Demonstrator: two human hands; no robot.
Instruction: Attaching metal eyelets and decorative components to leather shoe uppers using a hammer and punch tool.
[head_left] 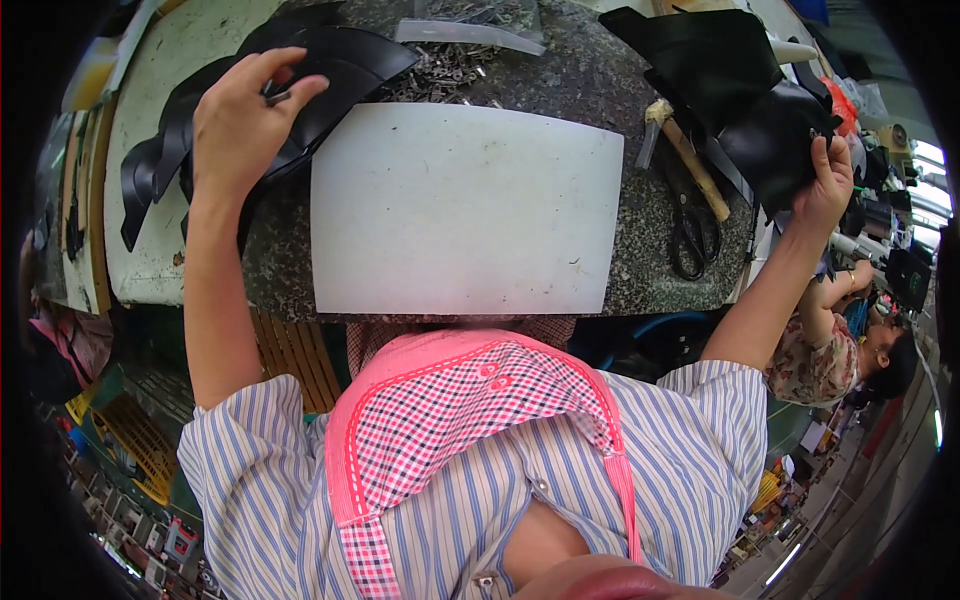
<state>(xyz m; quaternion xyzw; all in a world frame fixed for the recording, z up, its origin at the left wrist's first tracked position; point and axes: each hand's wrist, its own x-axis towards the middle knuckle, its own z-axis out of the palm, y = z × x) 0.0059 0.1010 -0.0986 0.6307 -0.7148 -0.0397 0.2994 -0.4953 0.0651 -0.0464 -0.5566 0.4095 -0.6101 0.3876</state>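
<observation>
My left hand (238, 125) is over a pile of black leather-like pieces (345, 65) at the far left. Its thumb and forefinger are apart, while the curled fingers hold a small dark metal rod (277, 98); most of the rod is hidden. At the right, my right hand (828, 185) pinches the edge of a black leather-like piece (775, 140) between thumb and fingers. More black pieces (705, 65) lie beside it, farther back. Between my hands a white cutting board (465, 210) lies on the stone slab, with nothing on it but small specks.
Scissors with black handles (692, 240) and a wooden-handled hammer (695, 160) lie right of the board on the speckled stone slab (275, 250). Small metal bits (455, 72) are heaped behind the board. Another person (825, 340) works at the right.
</observation>
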